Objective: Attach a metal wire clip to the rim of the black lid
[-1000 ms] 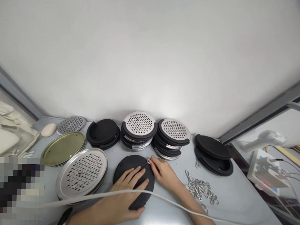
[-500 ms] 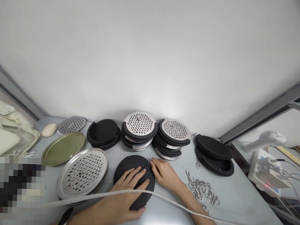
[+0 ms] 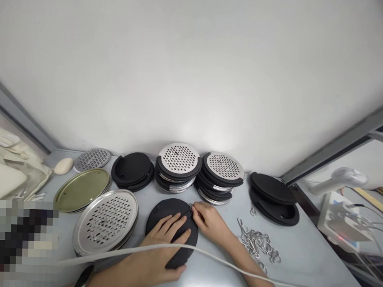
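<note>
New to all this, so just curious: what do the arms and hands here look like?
They are a person's own. The left hand and right hand are ungloved, and the visible forearms show no sleeves. What looks like a dark-faced watch is on the left wrist. A white cable crosses in front of the left hand and right forearm.

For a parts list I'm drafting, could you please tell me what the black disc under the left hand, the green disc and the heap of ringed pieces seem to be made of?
Black disc: probably rubber or plastic; matte, with little glare.
Green disc: likely painted or coated metal; smooth sheen, thin rim.
Ringed pieces: apparently bare metal; silvery, with bright glints.
</note>
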The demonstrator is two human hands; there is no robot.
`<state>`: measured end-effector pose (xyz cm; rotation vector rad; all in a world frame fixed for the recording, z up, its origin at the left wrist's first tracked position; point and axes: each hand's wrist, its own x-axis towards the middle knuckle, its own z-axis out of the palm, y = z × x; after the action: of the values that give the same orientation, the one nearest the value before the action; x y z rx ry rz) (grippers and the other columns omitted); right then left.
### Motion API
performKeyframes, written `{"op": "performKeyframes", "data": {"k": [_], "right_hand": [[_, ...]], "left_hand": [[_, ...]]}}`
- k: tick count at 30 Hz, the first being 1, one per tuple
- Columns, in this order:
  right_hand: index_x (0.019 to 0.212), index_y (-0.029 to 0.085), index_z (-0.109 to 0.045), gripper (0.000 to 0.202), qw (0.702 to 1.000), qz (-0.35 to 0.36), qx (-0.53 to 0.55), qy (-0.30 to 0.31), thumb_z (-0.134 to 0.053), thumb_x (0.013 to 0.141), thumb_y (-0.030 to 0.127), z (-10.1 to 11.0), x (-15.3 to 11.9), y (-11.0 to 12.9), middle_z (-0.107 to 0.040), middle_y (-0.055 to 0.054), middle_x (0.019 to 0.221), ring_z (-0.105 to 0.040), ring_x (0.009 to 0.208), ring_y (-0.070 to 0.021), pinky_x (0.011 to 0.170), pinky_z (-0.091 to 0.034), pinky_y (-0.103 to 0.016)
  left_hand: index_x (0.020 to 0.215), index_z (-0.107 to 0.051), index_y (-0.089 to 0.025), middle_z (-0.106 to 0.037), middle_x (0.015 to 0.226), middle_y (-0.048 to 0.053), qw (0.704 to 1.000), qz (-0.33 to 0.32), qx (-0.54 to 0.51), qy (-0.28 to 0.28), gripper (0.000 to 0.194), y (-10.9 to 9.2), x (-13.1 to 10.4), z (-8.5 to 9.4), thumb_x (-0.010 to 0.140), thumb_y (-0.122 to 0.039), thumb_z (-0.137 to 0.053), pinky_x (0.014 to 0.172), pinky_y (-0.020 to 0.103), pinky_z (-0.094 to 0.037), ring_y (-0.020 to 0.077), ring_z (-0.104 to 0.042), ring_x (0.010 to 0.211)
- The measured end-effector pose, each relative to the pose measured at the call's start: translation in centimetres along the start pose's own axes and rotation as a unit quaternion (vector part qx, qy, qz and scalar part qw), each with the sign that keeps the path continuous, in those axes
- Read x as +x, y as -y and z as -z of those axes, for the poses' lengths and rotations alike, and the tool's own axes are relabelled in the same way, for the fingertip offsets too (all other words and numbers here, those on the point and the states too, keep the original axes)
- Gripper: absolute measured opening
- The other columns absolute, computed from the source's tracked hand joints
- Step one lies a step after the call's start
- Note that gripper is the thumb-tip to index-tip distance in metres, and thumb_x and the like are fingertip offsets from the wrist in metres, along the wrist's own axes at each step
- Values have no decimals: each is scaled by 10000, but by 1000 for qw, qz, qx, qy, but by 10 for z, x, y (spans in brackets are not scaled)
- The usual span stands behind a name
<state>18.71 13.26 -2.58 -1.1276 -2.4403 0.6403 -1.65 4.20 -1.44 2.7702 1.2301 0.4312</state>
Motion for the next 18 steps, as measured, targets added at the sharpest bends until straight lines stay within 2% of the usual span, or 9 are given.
{"op": "performKeyframes", "data": {"k": [6, 10, 18], "right_hand": [[677, 194, -398, 247, 999, 22, 3, -42, -366, 921, 182, -4, 1, 0, -474, -17, 705, -461, 670, -139, 615, -338, -252], [692, 199, -399, 253, 999, 27, 7, -20, -349, 940, 207, -5, 2, -1, -464, -2, 679, -450, 629, -129, 591, -324, -244], [821, 208, -427, 228, 1000, 9, -9, 13, -276, 981, 268, -2, -1, 0, -481, 9, 652, -459, 588, -135, 565, -310, -240]], "left_hand": [[1368, -371, -227, -346, 1451, 74, 1000, 4, 10, 1, 662, -1, -1, -1, 758, -345, -600, 1057, 448, -344, 298, -313, 1327], [1379, -348, -251, -326, 1465, 53, 999, 17, 21, 20, 666, -2, -1, 0, 760, -314, -585, 1067, 443, -340, 290, -304, 1333], [1394, -333, -233, -287, 1485, 69, 1000, 8, 15, 8, 680, 0, -1, -1, 769, -325, -584, 1060, 463, -341, 311, -302, 1332]]}}
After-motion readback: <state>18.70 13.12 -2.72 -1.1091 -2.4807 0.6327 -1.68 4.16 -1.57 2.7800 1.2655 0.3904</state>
